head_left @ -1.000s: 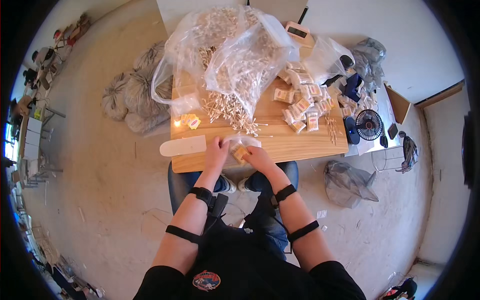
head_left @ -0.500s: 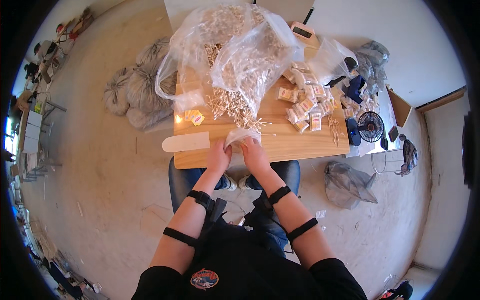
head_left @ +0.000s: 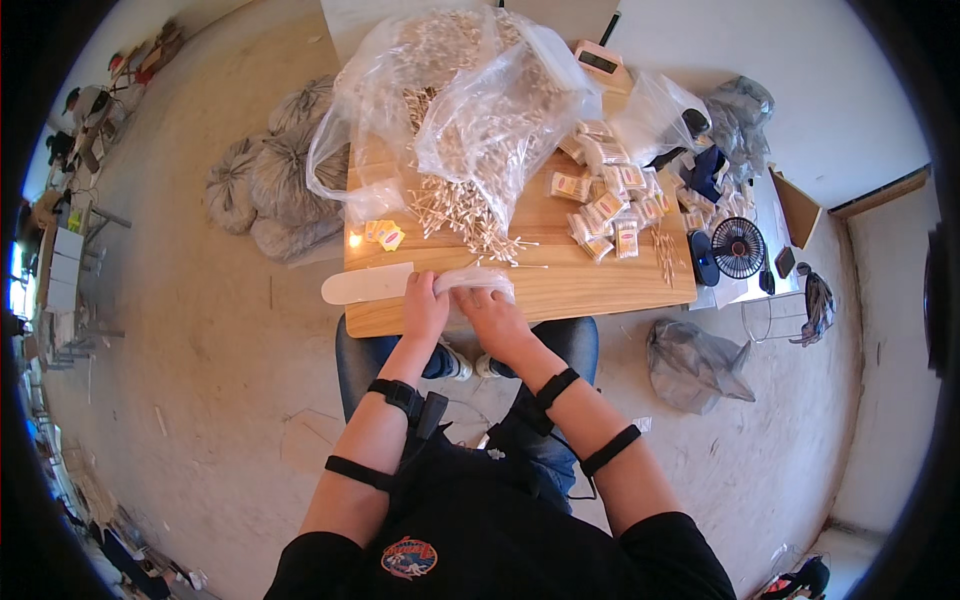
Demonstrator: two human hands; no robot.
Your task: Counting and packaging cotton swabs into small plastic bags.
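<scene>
Near the table's front edge lies a small clear plastic bag (head_left: 478, 279), with pale contents that I cannot make out clearly. My left hand (head_left: 426, 303) pinches its left end, beside a white rounded strip (head_left: 368, 284). My right hand (head_left: 491, 316) is closed over the bag's near side, its fingers bent on the plastic. Just beyond, a loose heap of cotton swabs (head_left: 462, 213) spills from a large clear bag (head_left: 480, 110) full of swabs. Yellow-and-white cards (head_left: 384, 235) lie to the left of the heap.
Packed small packets of swabs (head_left: 605, 210) pile up on the table's (head_left: 580, 290) right side, near loose swabs (head_left: 667, 255). A black fan (head_left: 738, 248) stands on a side table. Grey sacks (head_left: 290, 175) rest on the floor at left, another grey bag (head_left: 695, 365) at right.
The small bag was upright with its mouth held between both hands; now it lies flat on the table. My left hand has moved slightly left, and my right hand has come down over the bag.
</scene>
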